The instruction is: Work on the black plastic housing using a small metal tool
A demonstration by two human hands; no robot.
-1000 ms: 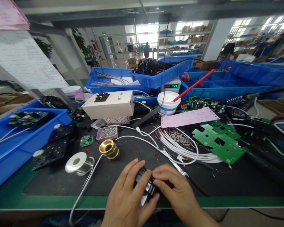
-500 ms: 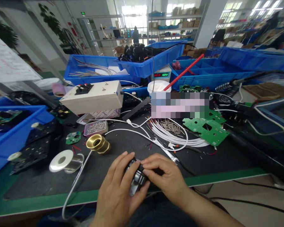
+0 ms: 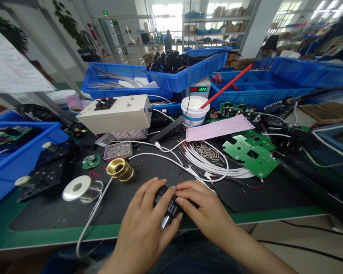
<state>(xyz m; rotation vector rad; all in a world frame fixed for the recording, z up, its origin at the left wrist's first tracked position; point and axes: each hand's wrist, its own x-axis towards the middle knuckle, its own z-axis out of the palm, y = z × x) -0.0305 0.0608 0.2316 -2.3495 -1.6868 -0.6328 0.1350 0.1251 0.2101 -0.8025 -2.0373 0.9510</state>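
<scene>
Just over the table's front edge, my left hand (image 3: 145, 222) is closed around a black plastic part (image 3: 172, 208) with a shiny silvery face at its lower end. The fingers cover much of it, so its exact kind cannot be made out. My right hand (image 3: 202, 201) pinches at the part's upper right side with thumb and forefinger. Whatever small piece lies between those fingertips is hidden. Left of my hands, a brass threaded fitting (image 3: 127, 173) rests on the black mat (image 3: 148, 170), and a spool of solder wire (image 3: 93, 191) lies nearby.
White cable coils (image 3: 198, 163), a wrench (image 3: 193, 172) and green circuit boards (image 3: 253, 154) lie to the right. Behind stand a cream switch box (image 3: 117, 114), a white tub (image 3: 196, 116) and blue bins (image 3: 185, 80). A tray of small metal pieces (image 3: 118, 150) sits left.
The view has shifted slightly, moving the table items a little right and mostly upward. Both hands stay on the black part, which has turned slightly, showing less of its silvery face.
</scene>
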